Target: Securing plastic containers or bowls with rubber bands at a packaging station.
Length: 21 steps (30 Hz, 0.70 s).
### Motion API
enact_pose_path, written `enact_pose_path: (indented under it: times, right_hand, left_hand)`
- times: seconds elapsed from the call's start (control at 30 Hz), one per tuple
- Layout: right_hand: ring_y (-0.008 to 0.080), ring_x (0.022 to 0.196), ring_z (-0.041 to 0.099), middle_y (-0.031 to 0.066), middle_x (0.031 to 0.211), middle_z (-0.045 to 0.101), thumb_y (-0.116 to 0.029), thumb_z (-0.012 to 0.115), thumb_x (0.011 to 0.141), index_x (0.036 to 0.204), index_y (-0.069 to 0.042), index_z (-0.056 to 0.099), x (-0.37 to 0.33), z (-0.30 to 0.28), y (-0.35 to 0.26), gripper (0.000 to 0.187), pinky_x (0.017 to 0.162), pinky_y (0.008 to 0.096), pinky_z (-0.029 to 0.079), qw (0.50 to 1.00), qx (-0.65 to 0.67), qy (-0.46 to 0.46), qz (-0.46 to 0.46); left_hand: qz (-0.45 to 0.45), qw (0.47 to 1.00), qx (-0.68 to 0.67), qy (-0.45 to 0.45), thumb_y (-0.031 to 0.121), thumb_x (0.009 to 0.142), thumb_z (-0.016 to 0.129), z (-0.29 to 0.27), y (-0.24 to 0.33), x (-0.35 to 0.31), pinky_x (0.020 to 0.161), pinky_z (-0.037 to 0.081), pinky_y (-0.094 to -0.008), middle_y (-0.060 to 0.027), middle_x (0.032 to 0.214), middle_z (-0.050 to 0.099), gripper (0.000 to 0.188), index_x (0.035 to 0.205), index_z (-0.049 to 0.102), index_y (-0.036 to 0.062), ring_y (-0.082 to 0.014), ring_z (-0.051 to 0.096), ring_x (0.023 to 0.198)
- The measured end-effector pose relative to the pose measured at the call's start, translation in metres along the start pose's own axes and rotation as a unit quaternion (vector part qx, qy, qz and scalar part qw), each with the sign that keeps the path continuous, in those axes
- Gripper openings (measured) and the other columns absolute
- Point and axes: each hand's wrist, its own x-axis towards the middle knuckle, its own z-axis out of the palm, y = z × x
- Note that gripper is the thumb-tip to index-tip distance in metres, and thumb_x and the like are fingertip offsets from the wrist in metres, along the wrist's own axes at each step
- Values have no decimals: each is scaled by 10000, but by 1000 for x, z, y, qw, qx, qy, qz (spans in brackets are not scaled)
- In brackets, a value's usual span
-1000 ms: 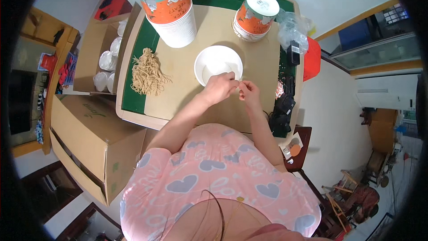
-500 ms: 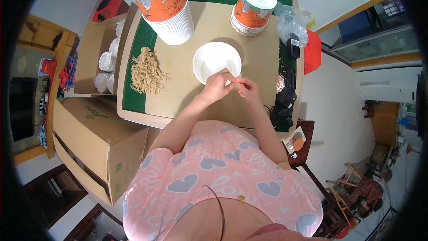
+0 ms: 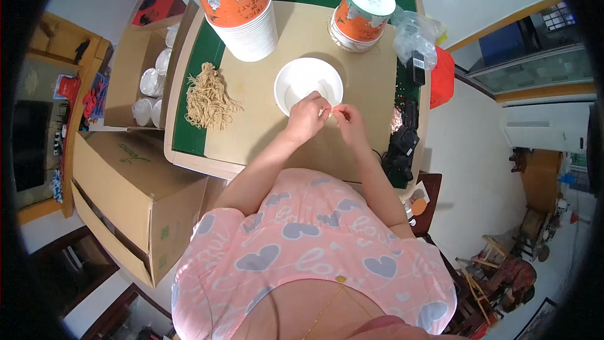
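Note:
A round white bucket (image 3: 290, 74), its inside facing up, stands at the middle of the table. Over its near rim is my left hand (image 3: 307, 118), fingers bent and pinched together. My right hand (image 3: 350, 126) is just right of it, thumb and forefinger also pinched. The fingertips of both hands almost meet beside the rim. Whatever lies between them is too small to make out. To the left sits a loose bundle of tan cords (image 3: 211, 97).
Behind stand a tall stack of white and orange paper buckets (image 3: 245, 34) and a shorter stack (image 3: 360, 22) with cord around it. Clear plastic bags (image 3: 415, 31) and black devices (image 3: 402, 145) line the right edge. Cardboard boxes (image 3: 126, 176) flank the table's left side.
My fingers have shifted slightly, and the right hand's fingertips have curled in closer to the left's. The whole view has turned a little. The bucket stays in place.

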Motion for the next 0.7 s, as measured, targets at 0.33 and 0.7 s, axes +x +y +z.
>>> enact_pose_path:
  times: [0.33, 0.7]
  right_hand:
    - [68, 595, 485, -4, 710, 582, -128, 612, 834, 875, -12, 636, 2, -2, -19, 125, 527, 216, 399, 982, 101, -40, 155]
    - [113, 615, 518, 52, 753, 602, -94, 633, 798, 842, 0, 640, -4, 6, -11, 104, 590, 254, 434, 997, 21, 22, 76]
  left_hand:
    - [-162, 981, -92, -50, 131, 735, 657, 2, -2, -4, 702, 493, -369, -116, 832, 644, 74, 755, 678, 62, -281, 627, 769]
    - [-211, 971, -111, -24, 103, 744, 664, 15, -11, -1, 615, 478, -281, -104, 704, 649, 114, 787, 669, -3, -154, 593, 622]
